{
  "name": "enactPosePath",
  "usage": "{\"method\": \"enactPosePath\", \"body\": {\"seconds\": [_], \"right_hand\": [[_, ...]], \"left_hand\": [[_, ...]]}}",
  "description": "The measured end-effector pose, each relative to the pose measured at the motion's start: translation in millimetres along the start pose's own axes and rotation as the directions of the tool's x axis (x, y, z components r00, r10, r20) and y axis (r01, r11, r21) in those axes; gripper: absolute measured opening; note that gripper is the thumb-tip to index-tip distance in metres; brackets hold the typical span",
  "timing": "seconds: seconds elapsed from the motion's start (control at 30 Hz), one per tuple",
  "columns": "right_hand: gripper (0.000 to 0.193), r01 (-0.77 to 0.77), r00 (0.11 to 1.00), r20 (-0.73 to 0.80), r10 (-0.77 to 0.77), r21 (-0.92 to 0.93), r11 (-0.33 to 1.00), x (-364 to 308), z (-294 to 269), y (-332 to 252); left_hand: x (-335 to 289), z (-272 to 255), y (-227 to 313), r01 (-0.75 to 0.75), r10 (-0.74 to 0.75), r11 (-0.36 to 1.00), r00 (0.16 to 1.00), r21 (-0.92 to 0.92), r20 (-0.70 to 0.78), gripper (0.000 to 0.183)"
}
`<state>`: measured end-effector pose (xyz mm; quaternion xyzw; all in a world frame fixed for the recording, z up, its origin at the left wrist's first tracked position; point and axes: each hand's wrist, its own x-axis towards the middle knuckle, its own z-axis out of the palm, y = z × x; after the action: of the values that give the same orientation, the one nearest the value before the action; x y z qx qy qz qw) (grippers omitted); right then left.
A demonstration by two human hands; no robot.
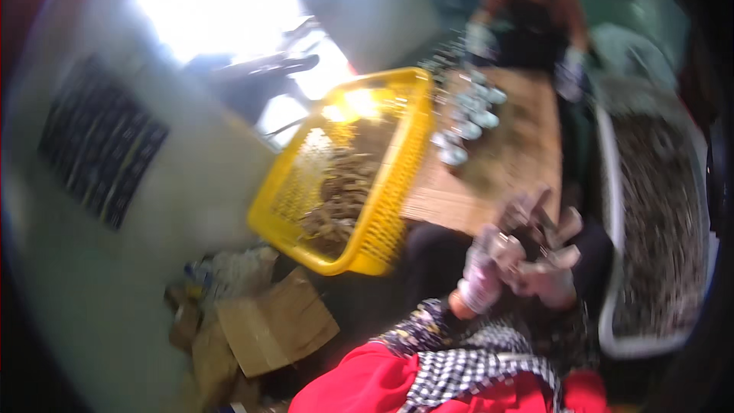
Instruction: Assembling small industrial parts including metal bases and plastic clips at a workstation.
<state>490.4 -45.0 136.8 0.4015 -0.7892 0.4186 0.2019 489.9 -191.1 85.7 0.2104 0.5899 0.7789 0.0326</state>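
My left hand, in a pale glove, is closed round one side of a bunch of flat grey-brown pieces. From the other side my right hand, also gloved, cups the same bunch, and the pieces fan out above both palms. Blur hides their exact kind and the fingertips. The bunch is in front of my body, just past the near end of a cardboard sheet. Silvery round pieces lie grouped on that sheet.
Left of the cardboard, a yellow plastic basket holds brownish pieces. A white tub full of grey-brown pieces stands right. Across from me sits a person with gloved hands. Cardboard scraps lie lower left; a dark mat lies far left.
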Motion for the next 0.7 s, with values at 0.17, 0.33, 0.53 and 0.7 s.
{"method": "enactPosePath", "body": {"seconds": [0.17,0.33,0.53,0.7], "right_hand": [[0.107,-0.087,0.940,-0.285,0.185,0.325,0.942,-8.5,35.7,21.4],[0.084,-0.401,0.840,-0.449,0.304,-0.136,0.906,-6.9,43.3,31.7],[0.075,-0.466,0.882,-0.061,0.467,0.030,0.884,-40.0,24.7,42.9],[0.026,-0.243,0.959,0.116,0.259,-0.141,0.960,-29.2,16.3,33.4]], "left_hand": [[17.8,20.4,17.6,-0.039,-0.024,0.884,0.991,-0.466,-0.128,0.060],[9.4,3.3,23.0,-0.048,0.050,0.985,0.999,0.164,-0.008,0.084],[11.9,19.3,29.2,0.051,0.013,0.847,0.993,-0.529,0.116,0.072],[-9.8,-32.1,-50.7,0.746,0.097,0.008,0.662,-0.665,0.743,0.061]]}}
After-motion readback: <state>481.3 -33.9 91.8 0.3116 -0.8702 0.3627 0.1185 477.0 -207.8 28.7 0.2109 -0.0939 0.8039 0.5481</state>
